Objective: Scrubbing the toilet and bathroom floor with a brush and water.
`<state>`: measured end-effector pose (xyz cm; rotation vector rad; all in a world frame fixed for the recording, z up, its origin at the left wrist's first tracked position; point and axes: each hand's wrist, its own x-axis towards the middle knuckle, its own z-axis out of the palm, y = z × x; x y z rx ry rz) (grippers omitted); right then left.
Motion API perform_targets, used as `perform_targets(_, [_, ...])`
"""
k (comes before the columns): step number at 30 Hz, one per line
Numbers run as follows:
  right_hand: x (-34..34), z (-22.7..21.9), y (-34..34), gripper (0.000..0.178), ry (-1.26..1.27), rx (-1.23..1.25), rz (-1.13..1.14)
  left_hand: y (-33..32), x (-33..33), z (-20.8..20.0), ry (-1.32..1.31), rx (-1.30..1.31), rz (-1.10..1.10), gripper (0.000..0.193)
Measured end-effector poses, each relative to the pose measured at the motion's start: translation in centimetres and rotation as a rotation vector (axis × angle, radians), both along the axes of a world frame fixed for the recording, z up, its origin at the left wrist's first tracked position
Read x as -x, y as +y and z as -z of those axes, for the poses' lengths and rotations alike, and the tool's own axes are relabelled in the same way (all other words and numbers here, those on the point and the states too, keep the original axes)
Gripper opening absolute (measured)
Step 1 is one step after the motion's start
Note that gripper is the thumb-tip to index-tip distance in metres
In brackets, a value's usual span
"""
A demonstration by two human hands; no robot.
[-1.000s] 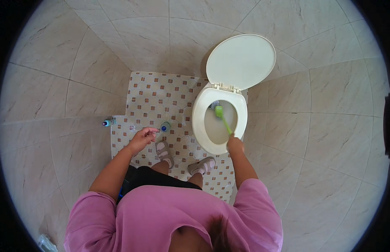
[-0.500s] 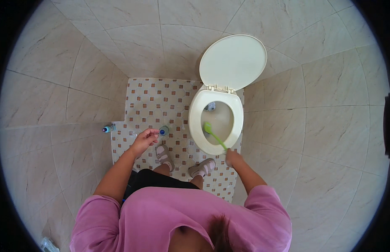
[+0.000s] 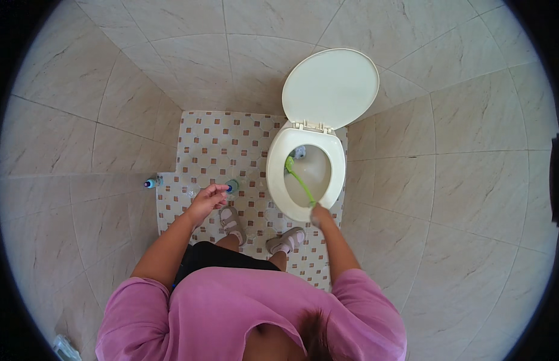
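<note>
My right hand (image 3: 320, 215) is closed around the handle of a green toilet brush (image 3: 300, 182) at the front rim of a cream toilet (image 3: 278, 188). The brush head rests inside the bowl, against its left wall near the back. Over to the left, my left hand (image 3: 208, 201) hangs above the floor with loosely bent fingers and nothing visible in it. Just beyond its fingertips stands a bottle with a blue cap (image 3: 232, 186), on the floor as far as I can tell. A small bluish-white item (image 3: 299, 152) sits at the back of the bowl.
The toilet lid (image 3: 330, 87) is raised, leaning back toward the tiled wall. Another blue-capped bottle (image 3: 151, 183) stands at the left wall edge. My sandalled feet (image 3: 285, 240) are on the patterned floor (image 3: 225, 141). A clear plastic item (image 3: 66, 349) lies at the lower left.
My right hand has moved left and slightly away from me, carrying the brush. The brush head has shifted farther back and left in the bowl. My left hand has stayed nearly still.
</note>
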<state>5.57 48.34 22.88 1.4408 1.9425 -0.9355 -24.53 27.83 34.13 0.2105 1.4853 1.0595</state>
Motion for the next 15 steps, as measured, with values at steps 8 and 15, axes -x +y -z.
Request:
perform_targets(8, [2.3,-4.4,4.2,0.036,-0.268,-0.388,-0.178,-0.5,0.2,0.1,-0.006,0.017,0.016,0.022])
perform_targets(15, [0.5,-5.5,2.8,0.036,-0.18,-0.166,-0.243,-1.3,0.5,0.3,-0.002,0.058,0.007,0.023])
